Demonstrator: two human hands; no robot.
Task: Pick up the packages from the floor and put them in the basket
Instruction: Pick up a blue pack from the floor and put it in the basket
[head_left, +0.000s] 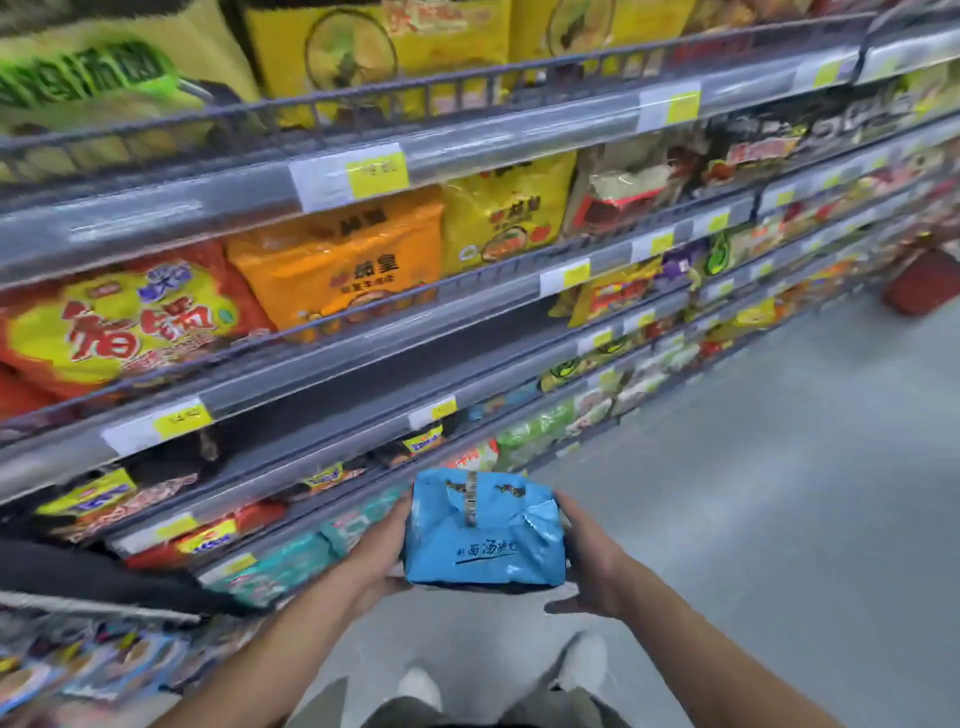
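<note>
The left hand (376, 553) grips the left edge of a blue noodle multipack (485, 535), and the right hand (589, 564) clasps its right edge, holding it above the grey floor (779, 493). On the shelves (363, 358), an orange pack (337, 265) reads 茄皇. The blue pack's brushed Chinese script is blurred.

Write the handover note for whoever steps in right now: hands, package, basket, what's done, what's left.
Hands: the left hand and right hand each hold one side of the blue package.
Package: off the floor, held in front of the body beside the shelves.
Basket: a red object on the floor far down the aisle may be it, but it is too blurred to be sure.
Done: this package is picked up.
Left: carry it to the basket and put it in. No other package shows on the floor in view, so look around for more.
</note>
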